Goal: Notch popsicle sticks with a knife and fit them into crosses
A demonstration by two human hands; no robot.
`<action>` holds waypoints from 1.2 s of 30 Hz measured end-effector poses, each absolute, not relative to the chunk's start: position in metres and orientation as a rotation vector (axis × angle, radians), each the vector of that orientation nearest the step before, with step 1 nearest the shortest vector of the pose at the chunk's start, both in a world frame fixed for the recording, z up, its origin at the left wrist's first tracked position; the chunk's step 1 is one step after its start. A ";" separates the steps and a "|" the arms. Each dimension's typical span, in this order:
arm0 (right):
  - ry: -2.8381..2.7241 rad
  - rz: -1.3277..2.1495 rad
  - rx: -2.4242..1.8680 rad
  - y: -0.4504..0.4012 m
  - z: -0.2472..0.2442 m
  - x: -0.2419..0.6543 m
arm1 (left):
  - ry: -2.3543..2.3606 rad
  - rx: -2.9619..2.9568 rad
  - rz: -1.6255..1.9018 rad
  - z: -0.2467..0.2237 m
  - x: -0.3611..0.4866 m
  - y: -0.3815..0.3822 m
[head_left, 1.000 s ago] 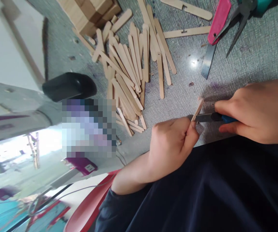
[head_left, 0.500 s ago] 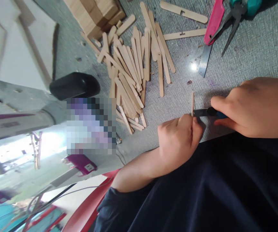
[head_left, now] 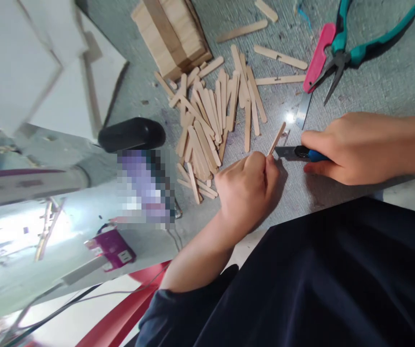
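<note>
My left hand (head_left: 247,190) is fisted round a stick (head_left: 277,138), hiding its lower end; my right hand (head_left: 352,148) clasps a knife (head_left: 301,153), handle mostly covered.

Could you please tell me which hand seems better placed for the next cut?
Probably the right hand: it holds the blue-handled knife, its metal blade close to the slim wooden stick that the left hand grips.

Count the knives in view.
2: the blue-handled knife in the right hand, and the pink-handled knife on the table beside the pliers.
</note>
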State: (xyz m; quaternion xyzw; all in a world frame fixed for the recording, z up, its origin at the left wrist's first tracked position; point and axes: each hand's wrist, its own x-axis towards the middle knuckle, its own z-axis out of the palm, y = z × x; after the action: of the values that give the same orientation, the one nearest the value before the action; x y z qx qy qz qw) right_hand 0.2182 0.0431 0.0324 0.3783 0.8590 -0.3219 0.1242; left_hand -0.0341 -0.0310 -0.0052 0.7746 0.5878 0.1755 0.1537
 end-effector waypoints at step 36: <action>1.938 -2.383 1.199 0.046 0.020 0.229 | 1.402 1.695 0.778 -0.016 -0.012 -0.015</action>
State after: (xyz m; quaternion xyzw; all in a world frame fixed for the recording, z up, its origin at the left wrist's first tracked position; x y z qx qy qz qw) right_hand 0.2287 0.0458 0.0197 0.3625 0.5860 -0.7206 -0.0777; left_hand -0.0123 -0.0146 -0.0162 0.6678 0.5526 0.3067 0.3932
